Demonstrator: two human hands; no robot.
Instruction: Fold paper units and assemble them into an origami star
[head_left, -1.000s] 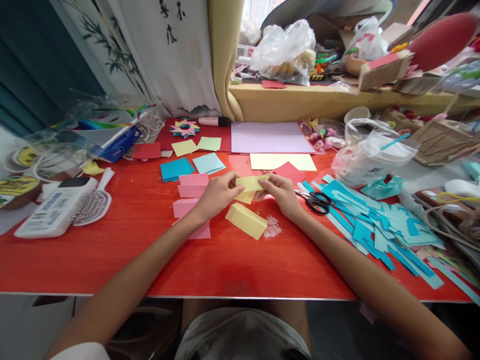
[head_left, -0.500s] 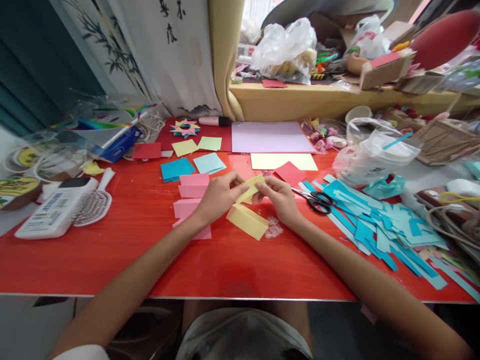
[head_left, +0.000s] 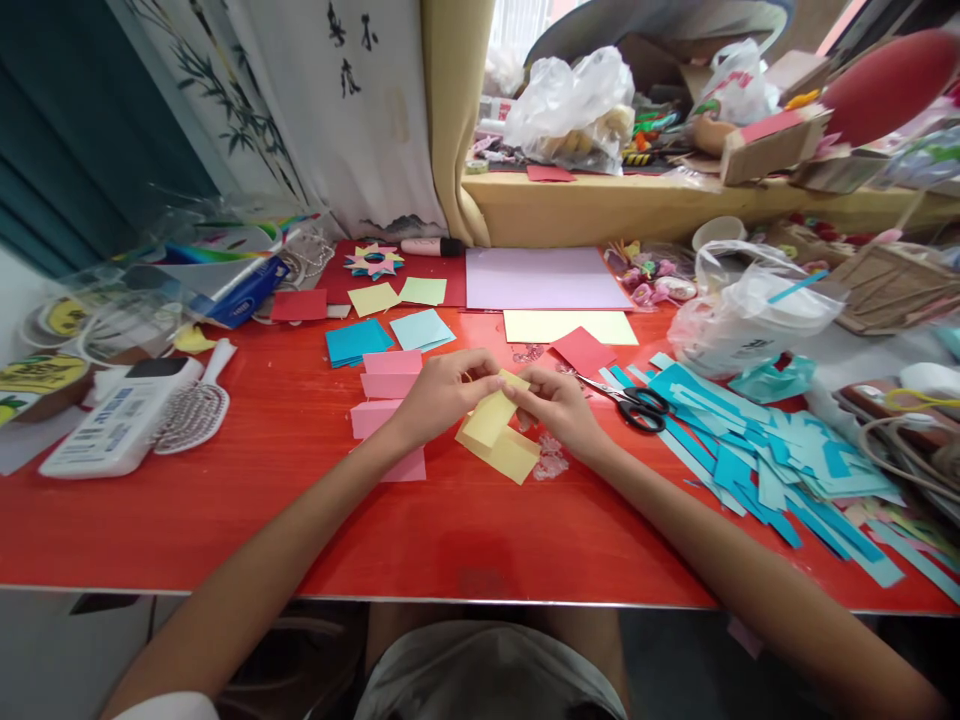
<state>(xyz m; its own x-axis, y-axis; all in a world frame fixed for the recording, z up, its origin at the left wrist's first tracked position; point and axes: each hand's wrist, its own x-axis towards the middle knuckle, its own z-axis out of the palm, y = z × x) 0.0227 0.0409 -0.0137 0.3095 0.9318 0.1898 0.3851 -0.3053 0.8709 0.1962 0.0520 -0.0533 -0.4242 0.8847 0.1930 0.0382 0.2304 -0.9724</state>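
Both my hands meet over the middle of the red table (head_left: 225,500). My left hand (head_left: 439,395) and my right hand (head_left: 559,405) pinch the top end of a folded yellow paper strip (head_left: 491,415), which hangs tilted down to the left. Just under it a second folded yellow piece (head_left: 510,455) lies on the table. Folded pink pieces (head_left: 386,375) lie stacked beside my left wrist. Black-handled scissors (head_left: 634,400) lie just right of my right hand.
Blue paper strips (head_left: 750,450) cover the table's right side. Blue, light-blue, yellow and red squares (head_left: 352,340), a lilac sheet (head_left: 544,278) and a paper star (head_left: 373,260) lie farther back. A hairbrush (head_left: 191,415) and white device (head_left: 120,425) sit left; plastic bags (head_left: 750,310) right.
The yellow strip has turned from lying flat between my fingers to hanging end-down. Both hands moved slightly nearer me, over the other yellow piece.
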